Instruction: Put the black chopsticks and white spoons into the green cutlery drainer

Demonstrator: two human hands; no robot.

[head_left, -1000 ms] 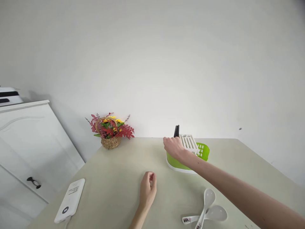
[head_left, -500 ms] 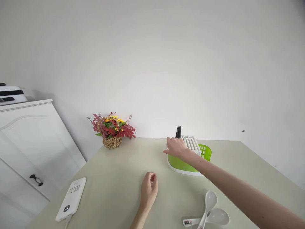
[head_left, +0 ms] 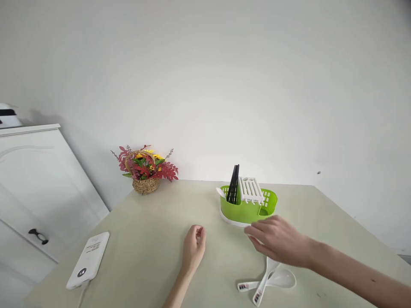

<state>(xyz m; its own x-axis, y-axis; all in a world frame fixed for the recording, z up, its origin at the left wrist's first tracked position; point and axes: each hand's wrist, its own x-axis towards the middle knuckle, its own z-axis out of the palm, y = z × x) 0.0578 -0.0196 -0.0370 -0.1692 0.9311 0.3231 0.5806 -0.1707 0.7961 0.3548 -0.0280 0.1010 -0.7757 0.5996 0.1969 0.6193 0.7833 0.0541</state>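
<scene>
Drawn back from the green caddy (head_left: 239, 211), the right hand (head_left: 276, 239) now hangs above two crossed white spoons, slightly blurred. Of these, the upper spoon (head_left: 261, 290) has its bowl partly hidden beneath that hand; the lower spoon (head_left: 284, 279) lies under it, bowl to the right, both on the tabletop (head_left: 154, 239). That hand's grip is loosely open, thumb a little below the fingers, with nothing visible in it. Just beyond sits the caddy, black chopsticks (head_left: 233, 184) upright in its left end beside a white utensil (head_left: 220, 192) leaning over the rim, and a white slotted rack (head_left: 252, 190) across its middle. Left of the spoons, the left hand (head_left: 193, 247) rests half-curled, holding nothing I can see. Farther off stand a flower basket (head_left: 146, 186) and a white device (head_left: 88, 260) with a cable.
</scene>
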